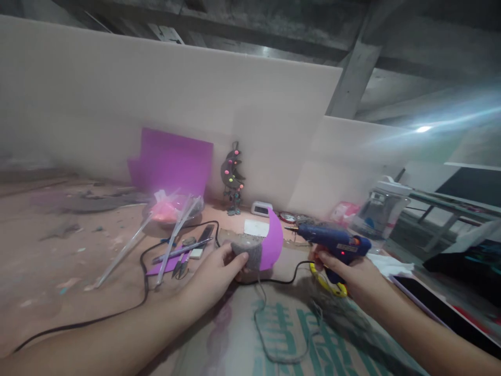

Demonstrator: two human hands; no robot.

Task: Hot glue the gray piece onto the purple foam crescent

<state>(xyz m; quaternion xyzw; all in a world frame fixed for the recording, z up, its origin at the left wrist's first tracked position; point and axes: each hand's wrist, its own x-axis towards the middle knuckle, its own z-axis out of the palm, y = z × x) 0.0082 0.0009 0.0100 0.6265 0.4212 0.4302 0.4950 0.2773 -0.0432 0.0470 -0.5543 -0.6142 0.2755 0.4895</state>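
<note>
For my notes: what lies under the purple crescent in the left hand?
Under the purple crescent lie a black cord and printed cardboard; the left hand covers whatever is beneath its grey-wrapped end.

Dark blue glue gun (336,242) with a yellow trigger and red light; purple foam crescent (275,237) wrapped in grey yarn (250,254); plain purple sheets (174,159); black cord (144,284); brown cardboard (238,339) printed in green; dark moon ornament (232,175) dotted pink and orange; pinkish-brown surface (58,277)

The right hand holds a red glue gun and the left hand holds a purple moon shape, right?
Not quite. The head view shows the glue gun in the right hand is blue, not red. The left hand does hold the purple moon shape.
</note>
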